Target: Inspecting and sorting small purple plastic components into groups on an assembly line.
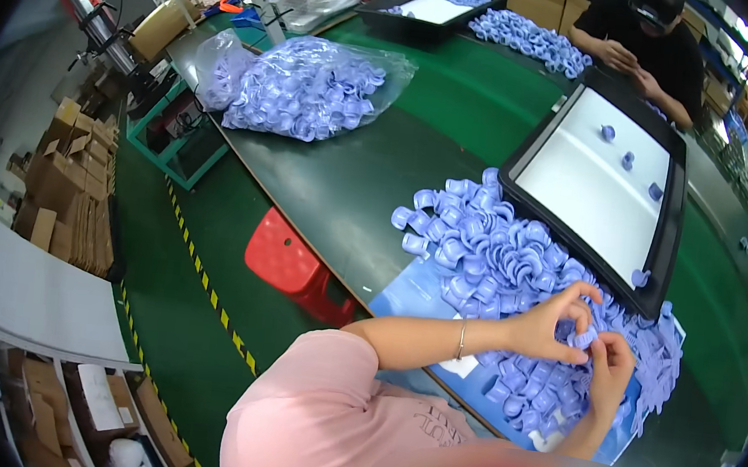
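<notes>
Above a heap of curved purple plastic pieces (517, 258), my two hands meet at one small purple plastic piece (584, 338). My left hand (551, 325), with a thin bracelet on its wrist, pinches the piece between curled finger and thumb. From the other side, the fingertips of my right hand (612, 372) close on the same piece and partly hide it. Flat, ribbed-looking purple parts (657, 359) lie in a second pile right of my hands. Under the heap is a blue sheet (409, 292).
A black tray (538, 146) with a white bottom, holding several purple pieces, stands beyond the heap on a green belt (468, 75). A clear bag (302, 89) of purple pieces lies far left. A red stool (293, 262) is beside the table. A co-worker (649, 44) sits opposite.
</notes>
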`<state>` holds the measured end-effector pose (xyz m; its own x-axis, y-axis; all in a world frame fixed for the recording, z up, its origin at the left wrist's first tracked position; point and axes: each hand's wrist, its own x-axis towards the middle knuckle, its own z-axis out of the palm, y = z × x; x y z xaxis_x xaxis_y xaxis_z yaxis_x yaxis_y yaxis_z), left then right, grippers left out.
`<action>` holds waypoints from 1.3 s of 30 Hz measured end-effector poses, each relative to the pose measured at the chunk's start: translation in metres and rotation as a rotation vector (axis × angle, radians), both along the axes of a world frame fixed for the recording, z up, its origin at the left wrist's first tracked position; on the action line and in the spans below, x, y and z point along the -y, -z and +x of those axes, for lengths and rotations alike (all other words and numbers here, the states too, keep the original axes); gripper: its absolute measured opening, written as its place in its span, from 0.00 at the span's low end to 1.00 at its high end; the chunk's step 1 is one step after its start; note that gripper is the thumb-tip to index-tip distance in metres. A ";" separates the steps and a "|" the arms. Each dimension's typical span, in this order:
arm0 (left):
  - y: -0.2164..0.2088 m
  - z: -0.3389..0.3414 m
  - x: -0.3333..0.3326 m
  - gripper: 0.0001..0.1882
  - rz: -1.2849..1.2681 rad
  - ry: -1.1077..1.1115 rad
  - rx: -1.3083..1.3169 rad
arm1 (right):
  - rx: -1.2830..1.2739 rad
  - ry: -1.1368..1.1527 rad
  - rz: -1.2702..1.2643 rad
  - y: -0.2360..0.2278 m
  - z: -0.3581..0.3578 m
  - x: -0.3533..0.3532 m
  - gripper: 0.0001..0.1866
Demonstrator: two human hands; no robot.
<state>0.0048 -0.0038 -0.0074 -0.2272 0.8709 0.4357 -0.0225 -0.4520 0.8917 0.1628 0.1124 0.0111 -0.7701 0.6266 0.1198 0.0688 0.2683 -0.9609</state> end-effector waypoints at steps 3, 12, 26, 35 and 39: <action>0.004 0.002 -0.001 0.38 0.014 0.005 0.032 | -0.029 0.033 -0.031 0.002 -0.002 0.000 0.02; 0.021 -0.017 -0.015 0.25 -0.104 -0.498 -0.487 | 0.567 -0.723 -0.055 -0.031 0.002 0.005 0.09; 0.030 -0.005 -0.005 0.26 -0.008 -0.105 -1.185 | 0.269 -0.008 0.812 0.005 0.009 -0.014 0.35; 0.015 -0.009 -0.007 0.12 -0.130 -0.266 -1.240 | 0.438 -0.043 0.728 -0.001 0.012 -0.021 0.31; 0.008 -0.014 -0.006 0.08 -0.145 -0.349 -1.124 | 0.366 0.077 0.627 -0.007 0.003 -0.010 0.19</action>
